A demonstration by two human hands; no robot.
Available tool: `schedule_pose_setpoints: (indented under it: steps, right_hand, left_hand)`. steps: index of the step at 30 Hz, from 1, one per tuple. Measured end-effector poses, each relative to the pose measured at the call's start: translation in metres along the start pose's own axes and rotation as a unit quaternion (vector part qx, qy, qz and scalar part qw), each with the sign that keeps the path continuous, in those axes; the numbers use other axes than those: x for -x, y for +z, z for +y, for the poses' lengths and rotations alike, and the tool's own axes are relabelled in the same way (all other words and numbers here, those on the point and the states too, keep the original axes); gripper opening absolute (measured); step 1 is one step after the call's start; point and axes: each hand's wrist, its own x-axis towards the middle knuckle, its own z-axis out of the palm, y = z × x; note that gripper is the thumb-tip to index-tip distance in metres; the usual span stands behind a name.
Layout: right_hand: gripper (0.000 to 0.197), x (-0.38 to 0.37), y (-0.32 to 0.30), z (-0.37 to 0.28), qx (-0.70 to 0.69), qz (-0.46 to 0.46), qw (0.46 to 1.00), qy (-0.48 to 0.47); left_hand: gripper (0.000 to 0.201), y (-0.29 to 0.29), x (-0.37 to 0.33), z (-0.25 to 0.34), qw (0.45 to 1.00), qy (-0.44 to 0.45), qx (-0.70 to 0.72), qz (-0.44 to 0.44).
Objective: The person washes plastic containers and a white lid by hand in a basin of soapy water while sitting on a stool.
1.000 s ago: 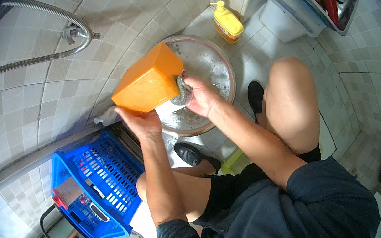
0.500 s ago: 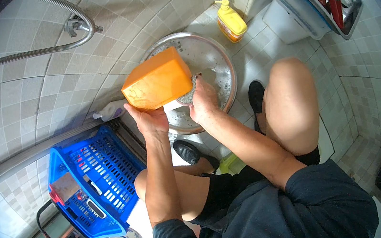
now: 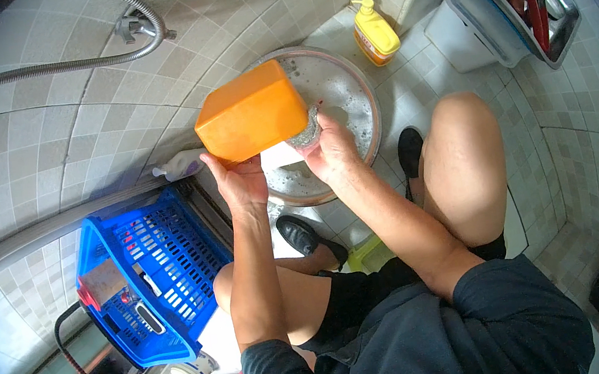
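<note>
An orange plastic box-shaped container [image 3: 252, 114] is held tilted above a round metal basin [image 3: 374, 113]. My left hand [image 3: 242, 183] grips its lower edge from beneath, with some fingers hidden behind it. My right hand [image 3: 334, 148] is closed on a grey steel wool scrubber [image 3: 306, 134], which touches the container's right end. Soapy-looking water with foam lies in the basin below.
Past the basin stands a yellow pump bottle [image 3: 375, 35]. A blue plastic basket [image 3: 166, 265] with items is at left, near a white bottle [image 3: 183, 164]. At upper right, a metal tray [image 3: 565, 23] of red-handled tools rests on plastic bins. A metal hose [image 3: 64, 69] hangs on the wall.
The whole view has shifted slightly to the right. More of the steel wool scrubber shows at the container's right end. Both hands keep their holds.
</note>
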Motion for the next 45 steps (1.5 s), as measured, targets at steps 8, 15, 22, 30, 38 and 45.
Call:
schedule_pose_setpoints:
  steps: [8, 15, 22, 30, 38, 45]
  right_hand:
    - [0.033, -0.003, -0.02, 0.01, -0.027, 0.007, 1.0, 0.01]
    - [0.03, -0.025, -0.039, 0.009, 0.017, -0.006, 1.0, 0.021]
    - [0.031, -0.054, -0.05, -0.05, 0.037, -0.041, 0.994, 0.097]
    - [0.03, -0.06, -0.068, -0.046, 0.106, -0.022, 0.978, 0.18]
    - [0.037, -0.015, -0.041, 0.011, 0.006, -0.053, 0.998, 0.014]
    - [0.04, 0.005, -0.033, 0.034, 0.099, -0.071, 0.992, -0.02]
  left_hand:
    - [0.055, 0.004, 0.013, -0.008, 0.998, -0.054, 0.008, -0.044]
    - [0.048, 0.006, 0.037, -0.029, 0.981, -0.142, -0.067, -0.111]
    - [0.073, -0.013, 0.009, 0.013, 0.977, -0.192, 0.085, -0.031]
    - [0.044, -0.048, -0.01, 0.018, 0.976, -0.195, -0.078, 0.063]
    - [0.052, -0.041, -0.001, 0.0, 0.98, -0.095, -0.037, 0.173]
    - [0.06, -0.028, 0.001, -0.001, 0.987, -0.056, -0.028, 0.149]
